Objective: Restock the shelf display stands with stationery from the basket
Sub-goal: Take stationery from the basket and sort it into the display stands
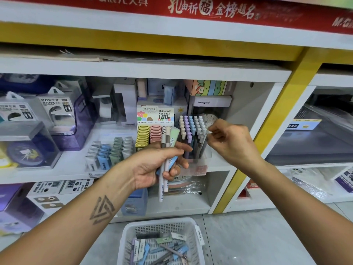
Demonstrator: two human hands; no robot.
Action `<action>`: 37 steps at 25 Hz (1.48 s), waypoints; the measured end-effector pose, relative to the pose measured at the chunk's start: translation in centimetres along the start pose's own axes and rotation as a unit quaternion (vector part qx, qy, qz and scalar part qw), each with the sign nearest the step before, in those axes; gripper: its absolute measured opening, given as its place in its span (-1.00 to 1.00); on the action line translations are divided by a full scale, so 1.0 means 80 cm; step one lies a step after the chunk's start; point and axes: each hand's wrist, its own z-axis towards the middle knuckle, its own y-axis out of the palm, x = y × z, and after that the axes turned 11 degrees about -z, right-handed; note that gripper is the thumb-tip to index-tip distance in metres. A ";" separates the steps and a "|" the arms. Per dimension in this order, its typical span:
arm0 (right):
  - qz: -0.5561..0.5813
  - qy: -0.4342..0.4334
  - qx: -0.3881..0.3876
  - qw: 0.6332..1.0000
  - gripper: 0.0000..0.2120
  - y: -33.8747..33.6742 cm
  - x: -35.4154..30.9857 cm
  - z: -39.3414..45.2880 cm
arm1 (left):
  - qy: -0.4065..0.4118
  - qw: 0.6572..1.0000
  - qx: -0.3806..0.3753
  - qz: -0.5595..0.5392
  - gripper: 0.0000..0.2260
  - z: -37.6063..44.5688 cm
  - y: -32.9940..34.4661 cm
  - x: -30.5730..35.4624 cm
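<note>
The left hand grips a small bundle of pens and flat lead cases, held upright in front of the shelf. The pens are slim with pale pink, white and grey barrels, and each has a barcode sticker near the lower end. The right hand pinches the cap end of one pen at the clear pen stand, where pastel pens in white, purple and blue stand in rows. Left of it, a lead display reads "0.7 mm HB", "100" and "M&G". Boxes further left read "POWER BANK". The white basket on the floor holds more pens and cases.
</note>
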 end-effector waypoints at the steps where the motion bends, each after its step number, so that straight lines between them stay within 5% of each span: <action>1: 0.006 0.010 -0.025 1.000 -0.90 0.002 0.000 -0.001 | 0.000 1.000 -0.006 0.004 -0.81 -0.001 0.000 0.000; 4: -0.072 0.014 -0.097 0.993 -0.86 0.003 -0.001 0.002 | -0.002 0.999 -0.034 0.012 -0.80 -0.003 0.001 -0.001; 6: -0.100 0.008 -0.067 0.993 -0.81 -0.005 -0.008 0.011 | -0.008 0.999 -0.049 0.011 -0.79 -0.005 0.001 -0.001; 9: 0.101 0.039 -0.068 0.992 -0.77 -0.011 -0.041 0.022 | -0.014 0.998 -0.064 0.017 -0.81 -0.007 0.003 0.000; 12: 0.333 0.119 -0.192 0.916 -0.84 -0.002 -0.076 0.027 | -0.015 0.997 -0.067 0.034 -0.80 -0.013 0.003 0.001; 19: 0.542 0.200 -0.145 0.803 -0.93 -0.001 -0.081 0.050 | 0.032 0.999 0.018 -0.027 -0.71 -0.046 -0.033 0.027; 24: 0.475 0.115 -0.221 0.844 -0.78 0.014 -0.103 0.050 | 0.120 0.986 0.100 -0.058 -0.74 -0.077 -0.060 0.042; 31: 0.503 0.126 -0.235 0.822 -0.81 0.039 -0.156 0.061 | 0.182 0.962 0.201 -0.028 -0.91 -0.112 -0.085 0.052; 37: 0.328 0.082 -0.155 0.928 -0.76 0.057 -0.191 0.080 | 0.130 0.935 0.293 -0.152 -0.89 -0.147 -0.129 0.083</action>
